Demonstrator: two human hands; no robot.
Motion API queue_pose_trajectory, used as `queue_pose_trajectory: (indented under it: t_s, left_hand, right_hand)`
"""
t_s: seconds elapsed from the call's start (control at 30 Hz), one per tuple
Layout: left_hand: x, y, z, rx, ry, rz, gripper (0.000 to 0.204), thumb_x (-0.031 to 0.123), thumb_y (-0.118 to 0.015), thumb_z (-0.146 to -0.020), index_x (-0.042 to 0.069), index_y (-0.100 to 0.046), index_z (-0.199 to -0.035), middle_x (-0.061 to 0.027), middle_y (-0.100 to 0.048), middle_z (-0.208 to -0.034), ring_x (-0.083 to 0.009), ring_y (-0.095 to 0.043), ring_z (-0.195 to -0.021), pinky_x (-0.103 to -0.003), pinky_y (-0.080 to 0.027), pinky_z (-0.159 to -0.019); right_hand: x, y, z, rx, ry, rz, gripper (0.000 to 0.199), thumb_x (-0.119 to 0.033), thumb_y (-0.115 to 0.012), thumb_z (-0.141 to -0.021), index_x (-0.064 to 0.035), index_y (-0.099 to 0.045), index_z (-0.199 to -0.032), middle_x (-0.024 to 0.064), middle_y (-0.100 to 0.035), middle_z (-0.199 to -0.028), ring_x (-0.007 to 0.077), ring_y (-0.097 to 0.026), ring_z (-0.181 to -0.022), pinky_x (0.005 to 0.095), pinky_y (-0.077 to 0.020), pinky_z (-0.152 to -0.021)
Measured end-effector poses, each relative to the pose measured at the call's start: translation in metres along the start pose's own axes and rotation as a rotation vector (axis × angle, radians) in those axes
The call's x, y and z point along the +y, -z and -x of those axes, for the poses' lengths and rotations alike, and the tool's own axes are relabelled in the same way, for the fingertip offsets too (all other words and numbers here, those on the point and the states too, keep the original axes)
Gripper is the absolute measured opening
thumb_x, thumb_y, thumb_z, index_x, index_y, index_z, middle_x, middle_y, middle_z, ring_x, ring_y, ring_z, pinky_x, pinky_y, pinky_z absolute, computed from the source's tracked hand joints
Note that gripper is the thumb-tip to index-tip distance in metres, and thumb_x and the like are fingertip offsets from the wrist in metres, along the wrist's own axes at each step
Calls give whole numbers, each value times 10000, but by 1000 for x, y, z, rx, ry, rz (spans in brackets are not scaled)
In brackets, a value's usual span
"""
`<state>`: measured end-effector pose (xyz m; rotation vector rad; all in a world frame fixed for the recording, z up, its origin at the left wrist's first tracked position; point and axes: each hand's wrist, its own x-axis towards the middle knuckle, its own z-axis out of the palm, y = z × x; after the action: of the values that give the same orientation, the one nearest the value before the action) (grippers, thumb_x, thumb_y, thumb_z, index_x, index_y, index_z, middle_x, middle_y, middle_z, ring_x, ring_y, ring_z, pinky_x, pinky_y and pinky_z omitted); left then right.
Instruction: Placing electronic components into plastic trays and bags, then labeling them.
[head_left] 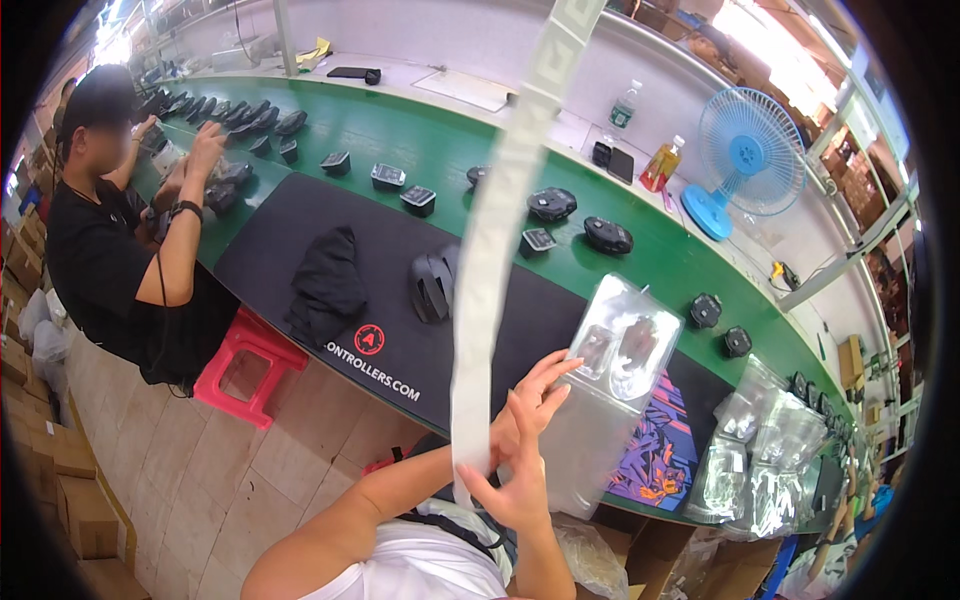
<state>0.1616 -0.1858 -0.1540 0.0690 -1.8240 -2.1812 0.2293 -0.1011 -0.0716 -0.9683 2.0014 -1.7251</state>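
In the head view, the left hand (520, 405) is raised in front of the person, fingers spread and extended, their tips resting against a clear plastic blister tray (620, 350) that stands tilted above the near edge of the black desk mat (330, 230). The right hand (515, 480) sits just below the left, thumb and forefinger pinching the lower end of a long white label strip (490, 260), which runs up and out of the top of the picture. Behind the strip a dark computer mouse (432, 283) lies on the mat, with a crumpled black cloth (328, 280) to its left. More mice and small parts lie along the green conveyor belt (440, 150). A stack of clear trays (760, 460) stands at the right, a blue fan (745, 155) farther back. At the left, another person (100, 250) sits on a pink stool (245, 365), hands on the belt.
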Motion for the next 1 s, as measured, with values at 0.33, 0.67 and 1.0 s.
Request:
queue_pose_trajectory:
  t_s: [0.33, 0.67, 1.0]
  left_hand:
    - [13, 14, 2, 39, -53, -30, 462, 26, -569, -925, 93, -572, -1382, -127, -453, -1480, -75, -485, -686, -248, -463, -688]
    - [77, -1, -10, 3, -596, -657, 642, 75, -655, -836, 43, -446, -1442, -195, -444, -1481, -378, -444, -1362, -451, -365, -1116]
    - [67, -61, -64, -631, -193, 308, 616, 279, -547, -982, 56, -318, -1508, -176, -613, -1303, -261, -593, -1206, -391, -415, -1051]
  right_hand:
    - [-8, 75, 86, 537, -206, -171, 383, -68, -737, -797, 54, -602, -1134, 53, -660, -891, 99, -616, -739, 245, -502, -681]
    - [14, 118, 95, 671, -116, -111, 238, -112, -657, -902, 54, -581, -1055, 76, -629, -768, 112, -580, -626, 235, -459, -591]
    - [71, 108, 57, 519, -220, -179, 242, -178, -636, -965, 20, -631, -1104, -19, -568, -754, 46, -475, -584, 197, -344, -521]
